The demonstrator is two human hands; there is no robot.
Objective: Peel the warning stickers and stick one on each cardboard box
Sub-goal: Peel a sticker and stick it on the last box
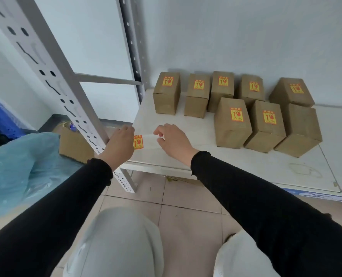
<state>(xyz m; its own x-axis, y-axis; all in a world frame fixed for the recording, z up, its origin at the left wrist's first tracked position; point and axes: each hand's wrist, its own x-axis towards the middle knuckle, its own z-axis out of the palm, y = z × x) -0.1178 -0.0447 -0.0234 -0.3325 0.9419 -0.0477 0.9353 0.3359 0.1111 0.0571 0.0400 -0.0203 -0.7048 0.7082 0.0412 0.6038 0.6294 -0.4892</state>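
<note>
Head view: sticker strip (144, 141) overhangs shelf (226, 162) edge between hands.

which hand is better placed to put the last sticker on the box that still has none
Right, probably. The bare box stands at the right end of the front row, and the right hand is on that side. The left hand is beside the sticker at the shelf's left edge.

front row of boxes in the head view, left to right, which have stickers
stickered box → second stickered box → box with no sticker showing
</note>
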